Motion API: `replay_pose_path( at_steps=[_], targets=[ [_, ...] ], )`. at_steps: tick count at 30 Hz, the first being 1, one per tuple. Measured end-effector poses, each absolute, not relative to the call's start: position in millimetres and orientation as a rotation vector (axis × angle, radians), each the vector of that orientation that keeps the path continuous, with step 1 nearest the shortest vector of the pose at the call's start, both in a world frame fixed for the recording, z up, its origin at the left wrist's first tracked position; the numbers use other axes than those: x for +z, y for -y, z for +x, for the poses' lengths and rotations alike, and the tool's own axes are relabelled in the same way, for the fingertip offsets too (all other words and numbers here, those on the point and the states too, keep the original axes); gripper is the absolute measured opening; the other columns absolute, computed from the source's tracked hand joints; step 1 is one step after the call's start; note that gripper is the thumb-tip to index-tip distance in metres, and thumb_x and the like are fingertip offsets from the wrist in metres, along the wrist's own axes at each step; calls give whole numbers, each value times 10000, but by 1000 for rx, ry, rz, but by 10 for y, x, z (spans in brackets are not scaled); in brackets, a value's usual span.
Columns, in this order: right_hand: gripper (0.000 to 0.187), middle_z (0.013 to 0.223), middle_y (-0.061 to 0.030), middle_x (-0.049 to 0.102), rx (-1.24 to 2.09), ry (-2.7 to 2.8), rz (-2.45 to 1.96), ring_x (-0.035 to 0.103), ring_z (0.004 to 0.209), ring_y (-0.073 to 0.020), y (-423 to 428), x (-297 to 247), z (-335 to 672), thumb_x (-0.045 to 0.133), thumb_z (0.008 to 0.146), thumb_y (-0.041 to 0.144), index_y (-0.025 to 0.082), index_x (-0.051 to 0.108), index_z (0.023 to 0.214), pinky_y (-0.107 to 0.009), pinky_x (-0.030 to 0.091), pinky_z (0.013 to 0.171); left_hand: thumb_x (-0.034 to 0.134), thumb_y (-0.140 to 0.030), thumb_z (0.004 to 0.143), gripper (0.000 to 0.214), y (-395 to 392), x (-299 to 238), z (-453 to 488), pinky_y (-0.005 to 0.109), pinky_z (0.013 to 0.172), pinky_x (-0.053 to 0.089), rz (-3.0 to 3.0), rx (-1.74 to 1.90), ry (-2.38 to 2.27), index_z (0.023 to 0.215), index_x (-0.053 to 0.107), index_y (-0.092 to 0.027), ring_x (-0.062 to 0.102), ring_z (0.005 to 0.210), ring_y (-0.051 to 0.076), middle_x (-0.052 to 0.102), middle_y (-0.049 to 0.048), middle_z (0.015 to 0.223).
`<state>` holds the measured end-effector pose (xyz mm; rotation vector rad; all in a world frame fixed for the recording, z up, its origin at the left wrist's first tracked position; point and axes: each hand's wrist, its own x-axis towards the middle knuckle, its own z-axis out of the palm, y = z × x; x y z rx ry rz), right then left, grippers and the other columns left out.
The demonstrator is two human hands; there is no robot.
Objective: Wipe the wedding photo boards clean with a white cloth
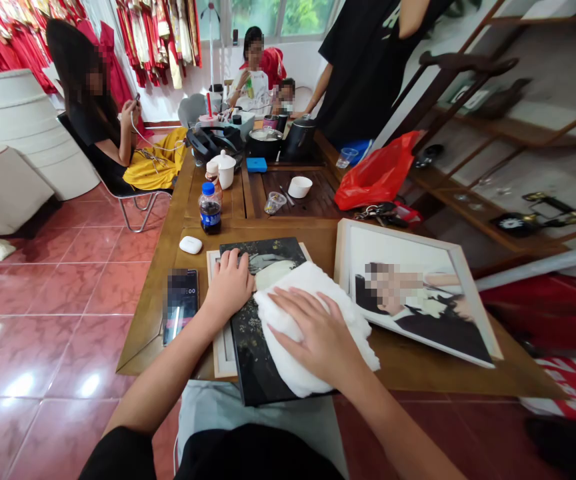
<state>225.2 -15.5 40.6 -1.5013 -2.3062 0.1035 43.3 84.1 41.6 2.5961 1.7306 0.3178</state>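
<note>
A black picture panel point(255, 363) with a pale figure and gold flecks lies on a light wooden frame point(224, 353) at the table's near edge. Across the panel's right side is a bunched white cloth point(353, 320). My right hand point(313, 327) presses on the cloth, a fold of it between thumb and fingers. My left hand point(231, 283) rests with fingers apart on the panel's upper left part. To the right, a framed photo point(418, 293) leans at a slant on the table.
Left of the panel are a phone point(181, 307), a white earbud case point(191, 245) and a blue-capped bottle point(210, 210). Farther back stand a white lidded cup point(225, 170), a small bowl point(300, 187) and a red plastic bag point(378, 173). Other people are around the table.
</note>
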Motion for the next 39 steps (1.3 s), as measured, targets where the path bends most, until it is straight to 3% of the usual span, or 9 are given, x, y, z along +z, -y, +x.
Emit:
replay_pose_path(
  at_steps=[4, 11, 22, 31, 39],
  targets=[
    [458, 1437, -96, 618, 26, 2264, -1528, 548, 1314, -338, 105, 379, 2270, 500, 980, 394, 225, 577, 1399, -582, 295, 1082, 441, -208, 994, 410, -842, 406, 435, 464, 1062, 454, 2599, 329, -1731, 1375, 530, -85, 472, 1344, 337, 520, 190, 1456],
    [594, 1465, -42, 599, 324, 2654, -1046, 508, 1368, -318, 18, 501, 2397, 639, 859, 369, 281, 552, 1440, -556, 243, 1146, 438, -199, 989, 399, -835, 417, 435, 460, 1050, 460, 2592, 355, -1732, 1366, 530, -107, 479, 1333, 327, 528, 181, 1445],
    [441, 1414, -102, 636, 27, 2229, -1547, 557, 1305, -329, -109, 366, 2319, 495, 995, 416, 237, 606, 1383, -563, 335, 1081, 437, -196, 993, 379, -839, 409, 434, 462, 1064, 452, 2578, 372, -1734, 1354, 535, -134, 477, 1341, 318, 532, 171, 1440],
    [514, 1445, -76, 615, 274, 2619, -1044, 535, 1340, -313, -283, 470, 2511, 589, 926, 400, 265, 577, 1422, -538, 295, 1117, 459, -214, 994, 386, -835, 427, 431, 466, 1058, 452, 2585, 318, -1730, 1359, 525, -106, 463, 1351, 332, 514, 188, 1450],
    [436, 1392, -99, 652, 69, 2219, -1513, 572, 1289, -306, -371, 375, 2389, 472, 1004, 452, 235, 612, 1355, -532, 337, 1065, 430, -208, 999, 387, -840, 411, 422, 465, 1051, 458, 2601, 341, -1733, 1355, 537, -100, 477, 1335, 332, 531, 183, 1443]
  ],
)
